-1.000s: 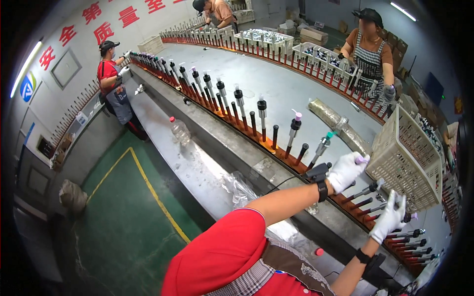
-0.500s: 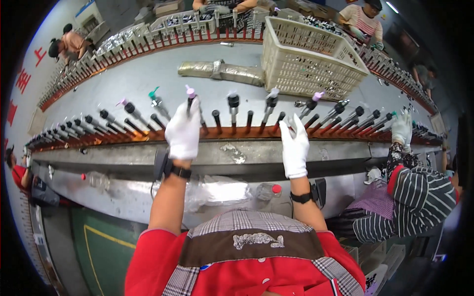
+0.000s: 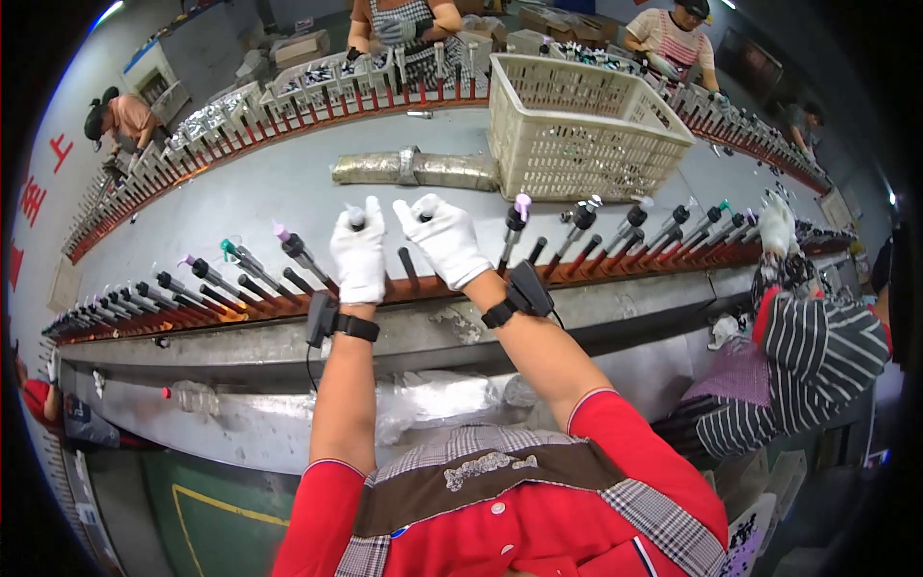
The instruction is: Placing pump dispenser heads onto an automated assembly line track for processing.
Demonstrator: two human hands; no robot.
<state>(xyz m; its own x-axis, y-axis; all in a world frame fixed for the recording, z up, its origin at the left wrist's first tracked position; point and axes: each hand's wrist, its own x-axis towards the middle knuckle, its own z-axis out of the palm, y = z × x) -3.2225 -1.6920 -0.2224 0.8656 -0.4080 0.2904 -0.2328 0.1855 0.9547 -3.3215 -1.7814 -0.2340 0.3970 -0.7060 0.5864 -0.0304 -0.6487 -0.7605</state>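
Note:
My left hand (image 3: pixel 359 264), in a white glove, has its fingers wrapped round the upper part of a dark-topped tube (image 3: pixel 357 220) on the row of posts. Just right of it, my gloved right hand (image 3: pixel 449 248) is closed round another dark-topped tube (image 3: pixel 423 213), thumb and forefinger near its top. Both tubes are mostly hidden by the gloves. A bare black post (image 3: pixel 409 267) stands between my wrists. Left of my hands a lilac-tipped pump head (image 3: pixel 288 240) and a green-tipped one (image 3: pixel 236 255) lean on their posts; a further lilac-tipped pump head (image 3: pixel 517 213) stands to the right.
Beyond the posts lie a taped silvery roll (image 3: pixel 447 173) and a white plastic crate (image 3: pixel 586 144). A brown rail (image 3: pixel 596 274) carries the posts. Close on the right, a co-worker in striped sleeves (image 3: pixel 817 375) reaches to the same row. Plastic bottles lie on the near ledge (image 3: pixel 250 409).
The posts have shifted left in view. My left hand has let go of a lilac-tipped pump head and holds a dark-topped tube. My right hand has moved left and closed round another.

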